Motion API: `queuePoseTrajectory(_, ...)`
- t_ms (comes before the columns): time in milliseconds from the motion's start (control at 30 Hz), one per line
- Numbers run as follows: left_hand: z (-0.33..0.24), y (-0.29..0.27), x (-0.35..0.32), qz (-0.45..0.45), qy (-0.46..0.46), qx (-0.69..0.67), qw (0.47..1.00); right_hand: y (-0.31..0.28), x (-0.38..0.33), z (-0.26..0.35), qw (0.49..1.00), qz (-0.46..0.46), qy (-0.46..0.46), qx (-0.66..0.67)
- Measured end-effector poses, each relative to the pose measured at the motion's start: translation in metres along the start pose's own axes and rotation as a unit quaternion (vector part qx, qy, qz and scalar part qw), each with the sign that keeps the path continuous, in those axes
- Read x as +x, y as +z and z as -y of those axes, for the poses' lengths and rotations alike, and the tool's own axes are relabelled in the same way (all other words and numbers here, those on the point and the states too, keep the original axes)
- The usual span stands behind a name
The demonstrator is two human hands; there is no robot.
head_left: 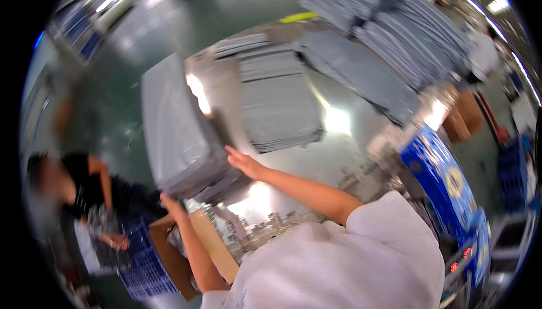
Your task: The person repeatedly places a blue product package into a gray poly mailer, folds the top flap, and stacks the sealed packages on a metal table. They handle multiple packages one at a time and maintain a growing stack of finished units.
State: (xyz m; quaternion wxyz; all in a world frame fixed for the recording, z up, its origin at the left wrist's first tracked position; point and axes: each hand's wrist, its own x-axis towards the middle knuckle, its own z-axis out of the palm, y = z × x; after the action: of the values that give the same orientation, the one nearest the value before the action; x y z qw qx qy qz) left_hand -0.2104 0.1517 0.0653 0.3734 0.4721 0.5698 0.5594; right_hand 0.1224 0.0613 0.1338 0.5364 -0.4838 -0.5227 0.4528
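Observation:
A tall stack of flat grey plastic bags or sheets [178,120] stands at the left edge of the shiny metal table [344,156]. At its near left corner is my left hand [171,203], fingers stretched out and touching or very close to the stack. My right hand [244,163] lies along the near right side of the same stack, its fingers extended and apart. Neither hand is wrapped round anything. A lower pile of grey bags [279,103] rests on the table's middle, to the right of the tall stack.
More grey bags [389,32] are heaped at the far right. An open cardboard box [212,241] and a blue crate [147,258] stand at the near left, beside a person [84,179] holding clear plastic. A blue box [443,176] is on the right.

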Motion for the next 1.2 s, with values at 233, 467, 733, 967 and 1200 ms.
queuePoseTrajectory(233,0.097,-0.025,-0.186,0.143,-0.093,0.062,0.983,-0.315,-0.232,-0.030,0.615,-0.200,0.316,-0.695)
queuePoseTrajectory(467,0.045,0.083,-0.238,0.236,-0.210,0.108,0.942,-0.480,-0.309,0.027,0.587,-0.163,0.273,-0.744)
queuePoseTrajectory(733,-0.011,0.138,-0.255,0.458,0.121,0.246,0.845,-0.503,-0.232,-0.060,0.468,-0.041,0.226,-0.853)
queuePoseTrajectory(967,0.027,0.098,-0.300,0.531,-0.066,0.276,0.798,-0.337,-0.207,0.025,0.569,0.256,0.083,-0.777)
queuePoseTrajectory(1200,-0.006,0.146,-0.299,0.607,-0.002,0.210,0.766,-0.183,-0.071,0.078,0.688,0.134,-0.200,-0.685)
